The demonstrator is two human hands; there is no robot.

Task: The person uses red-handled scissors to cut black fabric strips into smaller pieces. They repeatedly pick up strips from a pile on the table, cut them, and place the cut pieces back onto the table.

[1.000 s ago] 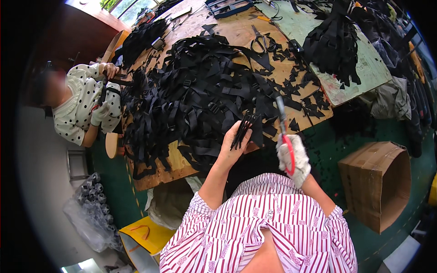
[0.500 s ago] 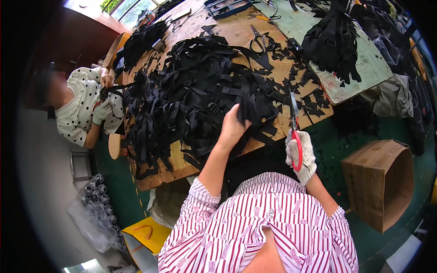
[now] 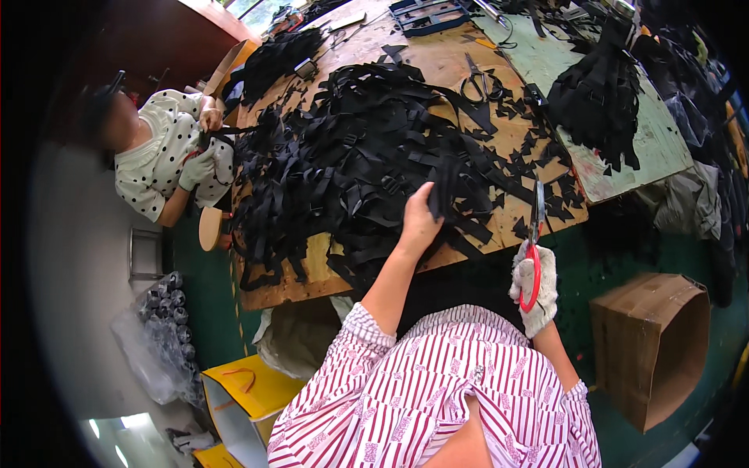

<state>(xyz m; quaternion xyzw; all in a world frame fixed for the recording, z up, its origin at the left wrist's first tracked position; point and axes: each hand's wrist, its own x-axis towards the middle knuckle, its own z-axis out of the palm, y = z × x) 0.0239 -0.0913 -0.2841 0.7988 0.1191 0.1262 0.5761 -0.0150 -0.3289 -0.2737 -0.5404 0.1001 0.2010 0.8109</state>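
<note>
My bare left hand (image 3: 422, 218) is closed on a bunch of black straps (image 3: 445, 187) at the near edge of a big tangled heap of black webbing straps (image 3: 351, 148) with buckles in it. On my right hand (image 3: 544, 290) is a white knit glove; it grips scissors (image 3: 531, 278) by their red handles. The scissor blades point away from me, over the table's near right edge, apart from the straps. Small black offcuts (image 3: 558, 204) lie scattered beyond the blades.
A second pair of scissors (image 3: 475, 86) rests on the wooden table (image 3: 312, 253). At the left, a co-worker (image 3: 168, 156) in a dotted top handles a black strap. More straps (image 3: 597, 101) cover part of the pale green table. An open cardboard box (image 3: 636, 335) stands on the floor at right.
The whole view has shifted, so the table and heap appear further right. My hands keep their holds on the straps and the scissors, with little other movement.
</note>
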